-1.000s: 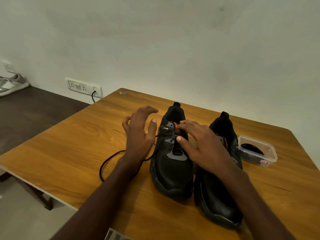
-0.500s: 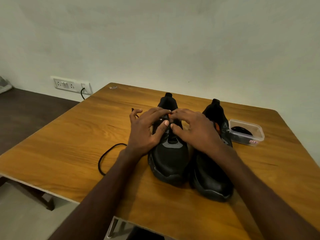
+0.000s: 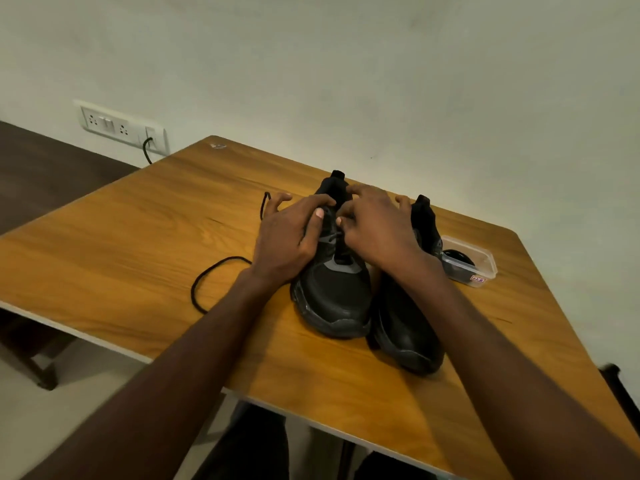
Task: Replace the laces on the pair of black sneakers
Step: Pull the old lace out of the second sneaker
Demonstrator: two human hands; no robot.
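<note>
One black lace (image 3: 211,278) loops on the desk (image 3: 121,237), left of the left hand (image 3: 284,240). Both hands reach forward, fingers (image 3: 320,202) curled over the left of two sneakers (image 3: 334,289); the right hand (image 3: 377,230) seems to pinch at its eyelets. One plastic box (image 3: 481,261) sits farthest right.

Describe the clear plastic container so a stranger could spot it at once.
Start at the wooden table and find the pair of black sneakers. Just right of them sits the clear plastic container, the only see-through item, with something dark coiled inside.
</note>
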